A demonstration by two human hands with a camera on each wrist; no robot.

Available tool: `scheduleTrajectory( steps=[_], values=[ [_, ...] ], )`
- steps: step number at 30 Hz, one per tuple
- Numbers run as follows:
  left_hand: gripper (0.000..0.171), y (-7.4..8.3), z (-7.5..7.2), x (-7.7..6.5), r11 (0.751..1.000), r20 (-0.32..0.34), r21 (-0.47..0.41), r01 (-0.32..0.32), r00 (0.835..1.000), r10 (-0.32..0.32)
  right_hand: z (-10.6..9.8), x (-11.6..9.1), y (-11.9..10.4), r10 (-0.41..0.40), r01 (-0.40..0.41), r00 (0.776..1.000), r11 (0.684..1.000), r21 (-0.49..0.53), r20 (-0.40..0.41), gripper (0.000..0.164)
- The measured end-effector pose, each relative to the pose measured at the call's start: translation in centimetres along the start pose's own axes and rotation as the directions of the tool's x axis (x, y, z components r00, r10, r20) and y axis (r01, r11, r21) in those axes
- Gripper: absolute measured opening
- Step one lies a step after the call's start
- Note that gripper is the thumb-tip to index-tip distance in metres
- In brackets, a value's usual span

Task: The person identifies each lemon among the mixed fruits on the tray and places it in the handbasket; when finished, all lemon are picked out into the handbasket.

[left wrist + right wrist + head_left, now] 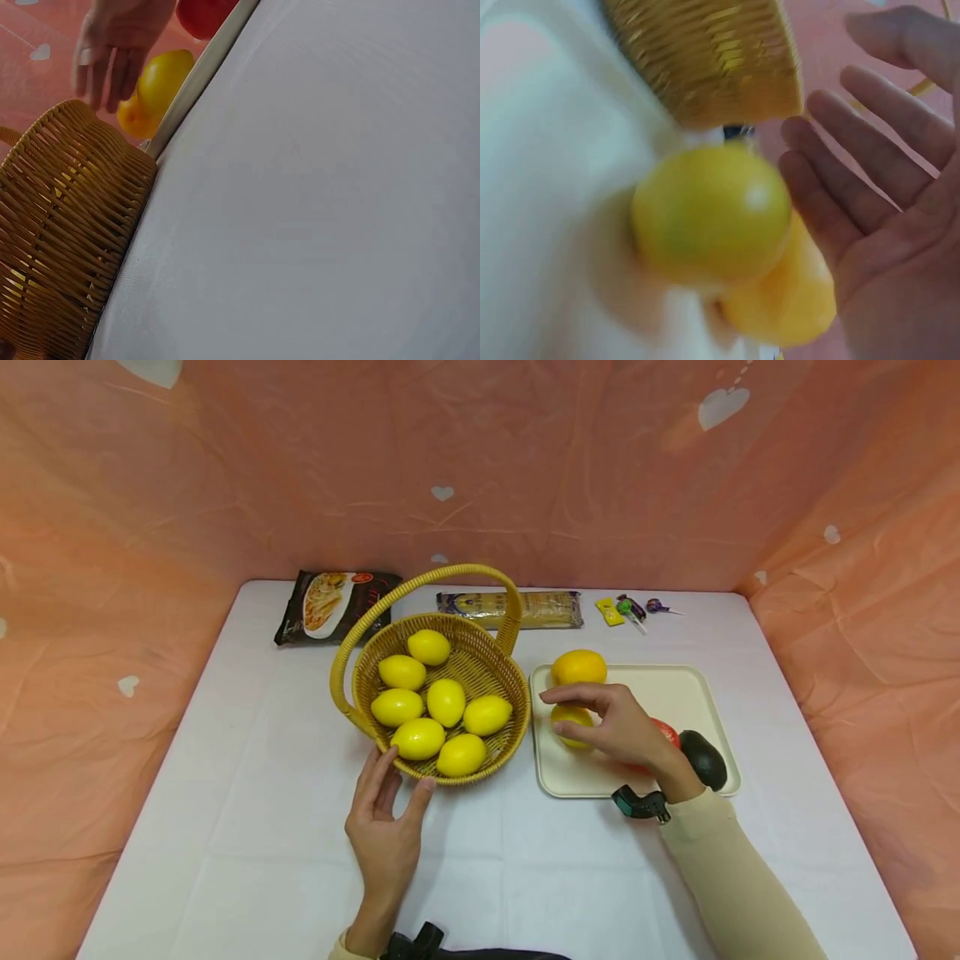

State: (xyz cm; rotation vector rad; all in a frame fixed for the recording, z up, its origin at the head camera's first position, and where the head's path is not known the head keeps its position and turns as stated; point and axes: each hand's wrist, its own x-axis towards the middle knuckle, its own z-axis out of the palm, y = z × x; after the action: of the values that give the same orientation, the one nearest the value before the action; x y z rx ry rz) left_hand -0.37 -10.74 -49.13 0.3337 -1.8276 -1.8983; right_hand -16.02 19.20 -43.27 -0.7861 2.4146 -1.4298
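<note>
A yellow wicker basket [480, 647] with a tall handle holds several lemons [446, 702]. My left hand [386, 843] touches its front-left side, fingertips at the rim and thumb apart from the fingers. On a cream tray [645, 681] to the right lies another yellow fruit [572, 725], partly covered by my right hand [618, 727]. That hand hovers around the fruit with thumb and fingers spread. The right wrist view shows a gap between the palm and the round yellow fruit [712, 217]. An orange-yellow fruit [579, 667] lies just behind it.
On the tray, a red fruit [666, 732] is mostly hidden by the right wrist, beside a dark avocado [702, 760]. Along the back lie a black food packet [330, 606], a long pasta packet [547, 609], a yellow candy [610, 612] and lollipops [656, 606].
</note>
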Motion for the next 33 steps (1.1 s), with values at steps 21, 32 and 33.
scheduleTrajectory(
  steps=[21, 32, 33],
  values=[
    [0.062, -0.2, -0.1, 0.0, 1.000, -0.002, 0.004, -0.017, 1.000, 0.017, -2.1, -0.9, 1.1, -0.011, 0.040, 0.996, 0.944, -0.327, 0.091, 0.042],
    [0.062, -0.1, 0.0, 0.0, 1.000, -0.004, -0.012, -0.012, 1.000, 0.012, -0.8, -0.3, 1.2, -0.016, 0.038, 0.997, 0.951, -0.306, 0.075, 0.044],
    [0.062, -0.1, 0.0, 0.0, 1.000, -0.004, -0.011, -0.012, 1.000, 0.012, -0.8, -0.4, 1.1, -0.013, 0.036, 0.997, 0.951, -0.309, 0.077, 0.044]
  ],
)
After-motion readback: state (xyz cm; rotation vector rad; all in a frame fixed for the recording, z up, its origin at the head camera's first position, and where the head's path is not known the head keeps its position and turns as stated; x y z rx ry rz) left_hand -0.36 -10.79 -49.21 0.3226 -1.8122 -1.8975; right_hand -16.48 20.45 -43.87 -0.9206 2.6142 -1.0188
